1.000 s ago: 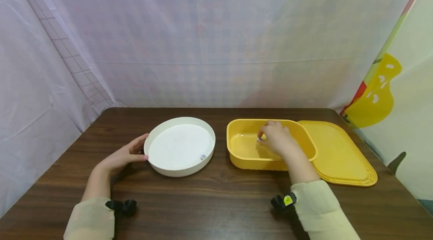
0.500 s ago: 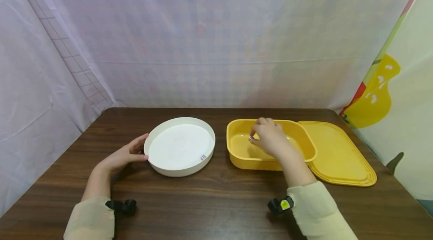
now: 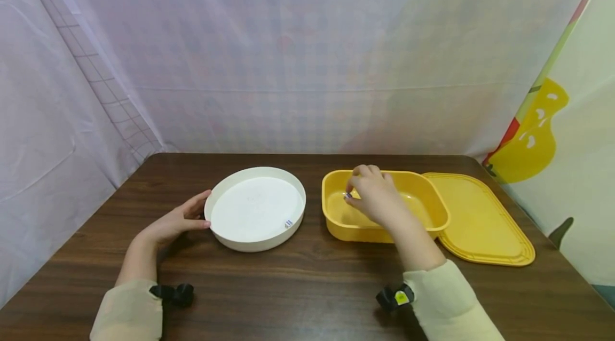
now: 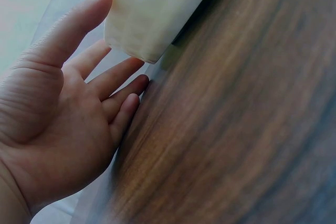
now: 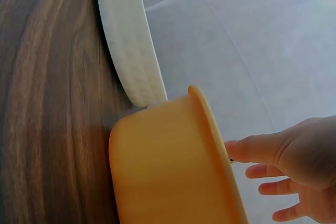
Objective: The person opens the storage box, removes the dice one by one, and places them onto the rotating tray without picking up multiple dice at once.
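Between thumb and fingertips my right hand point(image 3: 377, 194) pinches a small blue-and-white piece point(image 3: 348, 196), too small for its kind to show. That hand is over the left part of a yellow rectangular box point(image 3: 365, 234). In the right wrist view the thumb is at the rim of the yellow box point(image 5: 168, 161) and hides most of the piece. My left hand point(image 3: 175, 222) touches the left side of a round white tray point(image 3: 250, 245) with thumb and fingertips, the fingers extended. In the left wrist view its fingertips meet the tray's outer wall point(image 4: 152, 14). Small blue marks point(image 3: 288, 223) show inside the tray's near right side.
A yellow lid point(image 3: 485, 218) lies flat to the right of the box, partly beneath or behind it. Everything stands on a dark wooden table point(image 3: 288, 298). A pale curtain point(image 3: 307, 63) hangs behind its far edge.
My right hand has moved left across the box, with the small piece still pinched. The left hand and the white tray have stayed in place.
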`<state>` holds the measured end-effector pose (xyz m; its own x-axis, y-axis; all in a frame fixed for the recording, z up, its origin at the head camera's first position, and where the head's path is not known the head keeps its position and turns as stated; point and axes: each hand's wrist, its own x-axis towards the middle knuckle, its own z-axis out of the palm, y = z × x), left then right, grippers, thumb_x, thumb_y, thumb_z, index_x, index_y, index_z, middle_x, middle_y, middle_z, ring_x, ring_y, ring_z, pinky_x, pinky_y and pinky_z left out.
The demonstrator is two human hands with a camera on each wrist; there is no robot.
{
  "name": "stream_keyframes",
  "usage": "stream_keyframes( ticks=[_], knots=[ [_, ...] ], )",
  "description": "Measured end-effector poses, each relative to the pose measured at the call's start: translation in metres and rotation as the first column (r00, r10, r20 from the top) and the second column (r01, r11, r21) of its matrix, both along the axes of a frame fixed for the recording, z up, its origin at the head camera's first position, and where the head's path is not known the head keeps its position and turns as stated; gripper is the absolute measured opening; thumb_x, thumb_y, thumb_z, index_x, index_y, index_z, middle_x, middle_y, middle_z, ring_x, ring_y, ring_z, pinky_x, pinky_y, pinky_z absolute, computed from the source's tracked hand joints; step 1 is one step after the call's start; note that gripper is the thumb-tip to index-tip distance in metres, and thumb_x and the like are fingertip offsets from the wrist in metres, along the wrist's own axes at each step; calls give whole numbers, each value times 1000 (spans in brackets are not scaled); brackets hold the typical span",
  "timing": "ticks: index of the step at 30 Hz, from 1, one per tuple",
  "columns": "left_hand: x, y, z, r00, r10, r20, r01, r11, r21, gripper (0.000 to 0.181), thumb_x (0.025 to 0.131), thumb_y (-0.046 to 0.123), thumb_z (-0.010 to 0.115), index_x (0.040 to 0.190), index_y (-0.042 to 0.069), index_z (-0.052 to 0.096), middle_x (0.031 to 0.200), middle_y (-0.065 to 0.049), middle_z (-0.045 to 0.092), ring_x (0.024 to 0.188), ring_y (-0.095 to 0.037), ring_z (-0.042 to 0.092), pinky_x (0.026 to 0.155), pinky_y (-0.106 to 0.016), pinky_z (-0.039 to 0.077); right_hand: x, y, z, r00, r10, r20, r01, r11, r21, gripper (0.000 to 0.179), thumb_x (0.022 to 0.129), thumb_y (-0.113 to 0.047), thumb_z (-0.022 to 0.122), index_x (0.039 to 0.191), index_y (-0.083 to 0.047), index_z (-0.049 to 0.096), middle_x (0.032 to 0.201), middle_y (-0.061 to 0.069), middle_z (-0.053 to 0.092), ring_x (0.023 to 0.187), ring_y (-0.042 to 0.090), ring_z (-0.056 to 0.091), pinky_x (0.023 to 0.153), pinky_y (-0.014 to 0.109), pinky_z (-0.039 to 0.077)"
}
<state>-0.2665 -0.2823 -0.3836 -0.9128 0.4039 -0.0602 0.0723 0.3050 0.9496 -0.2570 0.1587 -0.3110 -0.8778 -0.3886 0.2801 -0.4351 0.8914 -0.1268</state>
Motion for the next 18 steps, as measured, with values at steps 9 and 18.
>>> stream_keyframes(
  ticks=[9,18],
  knots=[
    [0,-1,0,1000,-2,-1,2,1000,-3,88,89,12,67,153,3,8,155,-27,7,142,-41,3,108,-60,5,7,-11,4,996,46,-70,-47,999,-12,13,86,-26,74,88,-15,69,122,13,54,117,36,42,93,57,32],
    [-1,-1,-2,1000,-7,-5,7,1000,-8,88,89,12,67,153,4,8,155,-27,7,142,-42,3,108,-61,5,10,-28,5,992,68,-102,-68,998,8,13,85,-28,74,86,-16,68,124,11,54,119,34,42,97,56,31]
  ],
)
